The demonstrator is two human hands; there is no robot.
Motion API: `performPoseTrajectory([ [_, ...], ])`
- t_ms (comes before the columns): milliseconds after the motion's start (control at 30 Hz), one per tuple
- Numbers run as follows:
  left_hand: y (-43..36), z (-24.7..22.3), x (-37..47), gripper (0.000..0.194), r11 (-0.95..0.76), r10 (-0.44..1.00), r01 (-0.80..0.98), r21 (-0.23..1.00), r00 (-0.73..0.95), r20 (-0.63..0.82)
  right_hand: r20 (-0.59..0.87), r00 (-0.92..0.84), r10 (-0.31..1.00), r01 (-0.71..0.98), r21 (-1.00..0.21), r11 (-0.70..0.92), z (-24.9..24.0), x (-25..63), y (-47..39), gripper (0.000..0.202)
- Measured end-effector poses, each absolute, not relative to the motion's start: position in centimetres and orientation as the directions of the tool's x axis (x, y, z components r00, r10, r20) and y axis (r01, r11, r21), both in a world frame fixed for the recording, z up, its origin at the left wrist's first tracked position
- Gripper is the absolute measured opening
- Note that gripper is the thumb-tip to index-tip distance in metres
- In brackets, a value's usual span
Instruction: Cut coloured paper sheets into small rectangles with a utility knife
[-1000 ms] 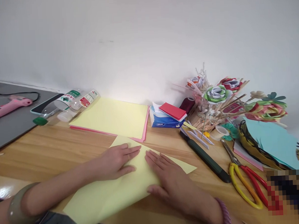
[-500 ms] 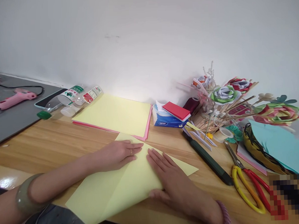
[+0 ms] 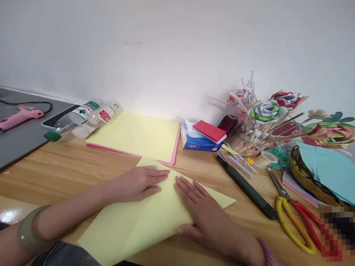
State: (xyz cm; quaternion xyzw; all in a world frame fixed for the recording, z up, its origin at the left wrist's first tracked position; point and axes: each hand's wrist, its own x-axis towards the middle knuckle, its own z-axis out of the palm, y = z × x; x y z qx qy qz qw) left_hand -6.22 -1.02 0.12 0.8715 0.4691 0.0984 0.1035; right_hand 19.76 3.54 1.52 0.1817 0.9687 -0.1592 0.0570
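A pale yellow sheet of paper, partly folded over, lies at the front of the wooden table. My left hand rests on it from the left, fingers stretched out, a ring on one finger. On the folded part lies my right hand, flat, fingers extended toward the upper edge and thumb spread to the side. Both palms face down, and neither hand grasps anything. The paper's right corner points past my right hand, and its lower left part reaches the table's front edge.
Behind the hands lies a stack of yellow and pink paper. A dark green cutter and scissors lie to the right. Paper flowers and a tissue pack stand at the back. Plastic bottles and a pink glue gun lie left.
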Motion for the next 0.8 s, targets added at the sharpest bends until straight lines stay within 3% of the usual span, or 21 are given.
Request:
performPoseTrajectory([
  [367, -1.1, -0.6, -6.4, 0.038, -0.575, 0.818, 0.771, 0.274, 0.552, 0.164, -0.135, -0.934, 0.33, 0.357, -0.331, 0.874, 1.5, 19.7, 3.7, 0.083],
  [533, -1.0, -0.2, -6.2, 0.035, -0.599, 0.801, 0.75, 0.281, 0.556, 0.223, -0.159, -0.909, 0.386, 0.416, -0.404, 0.814, 1.9, 19.7, 3.6, 0.058],
  [800, -0.7, 0.6, -6.6, 0.037, -0.558, 0.823, 0.737, 0.381, 0.551, 0.139, -0.122, -0.919, 0.375, 0.394, -0.268, 0.879, 1.5, 19.4, 3.0, 0.068],
])
